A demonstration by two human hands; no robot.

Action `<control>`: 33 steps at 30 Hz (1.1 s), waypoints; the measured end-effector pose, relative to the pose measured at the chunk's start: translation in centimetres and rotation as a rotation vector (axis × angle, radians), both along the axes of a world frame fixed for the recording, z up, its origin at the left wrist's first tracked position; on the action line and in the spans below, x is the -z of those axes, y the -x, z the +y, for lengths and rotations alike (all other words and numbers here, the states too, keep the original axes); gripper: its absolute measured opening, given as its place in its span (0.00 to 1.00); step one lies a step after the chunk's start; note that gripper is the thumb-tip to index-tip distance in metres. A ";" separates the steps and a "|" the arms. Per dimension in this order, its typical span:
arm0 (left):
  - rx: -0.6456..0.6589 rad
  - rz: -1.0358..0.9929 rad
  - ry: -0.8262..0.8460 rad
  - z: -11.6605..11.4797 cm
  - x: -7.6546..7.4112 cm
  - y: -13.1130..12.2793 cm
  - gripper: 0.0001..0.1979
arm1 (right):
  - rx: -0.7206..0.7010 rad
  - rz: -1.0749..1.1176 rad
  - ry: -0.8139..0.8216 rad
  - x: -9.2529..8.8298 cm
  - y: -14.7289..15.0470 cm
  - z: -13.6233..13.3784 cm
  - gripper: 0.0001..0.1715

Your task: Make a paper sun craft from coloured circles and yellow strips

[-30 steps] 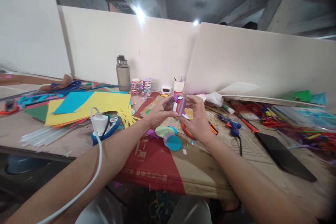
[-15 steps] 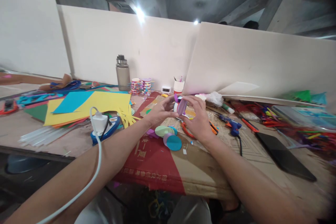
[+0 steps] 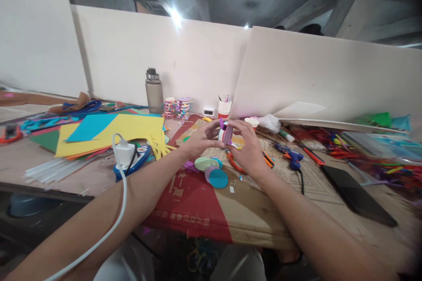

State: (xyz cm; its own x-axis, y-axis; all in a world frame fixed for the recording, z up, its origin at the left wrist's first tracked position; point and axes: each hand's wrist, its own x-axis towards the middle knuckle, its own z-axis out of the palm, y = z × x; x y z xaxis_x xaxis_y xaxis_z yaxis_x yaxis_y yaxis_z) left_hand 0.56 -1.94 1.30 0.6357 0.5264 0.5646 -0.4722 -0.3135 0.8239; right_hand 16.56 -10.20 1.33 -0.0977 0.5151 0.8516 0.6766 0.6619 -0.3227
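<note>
My left hand (image 3: 200,139) and my right hand (image 3: 248,149) meet above the cardboard sheet (image 3: 231,210), fingers pinched together on a small purple paper disc (image 3: 227,134) folded nearly edge-on. A white paper cup (image 3: 221,133) with coloured pieces sits right behind the disc, partly hidden by my fingers. Just below my hands lie loose paper circles: a green one (image 3: 203,163) and a teal one (image 3: 219,178).
Yellow and blue paper sheets (image 3: 115,131) lie at left, with a white charger (image 3: 124,153) and cable. A grey bottle (image 3: 154,92) stands at the back. A blue glue gun (image 3: 290,154), a black tablet (image 3: 358,195) and coloured strips (image 3: 389,167) are at right. White partition boards (image 3: 296,74) close the back.
The purple disc has gone from facing me, fairly flat, to folded narrow between my fingers. Both hands stayed in the same spot.
</note>
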 end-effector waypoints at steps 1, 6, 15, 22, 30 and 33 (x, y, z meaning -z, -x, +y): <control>-0.011 0.005 -0.006 -0.1 -0.1 0.0 0.33 | 0.004 -0.004 -0.003 0.0 0.0 0.0 0.32; -0.072 0.055 0.018 -0.5 -0.3 0.0 0.32 | 0.060 -0.031 0.016 0.0 -0.1 -0.1 0.34; -0.172 0.175 0.077 -1.8 0.0 -0.4 0.25 | 0.184 -0.080 -0.022 0.5 0.1 0.3 0.33; -0.140 0.062 0.208 -1.9 0.7 -1.5 0.21 | 0.225 -0.077 -0.033 0.7 0.8 0.5 0.35; -0.090 -0.079 0.649 -2.2 -0.3 -1.9 0.09 | 0.167 0.057 0.091 0.1 0.1 0.5 0.35; -0.115 -0.097 0.785 -1.6 -0.7 -1.8 0.10 | 0.159 0.200 0.156 0.1 -0.7 0.7 0.28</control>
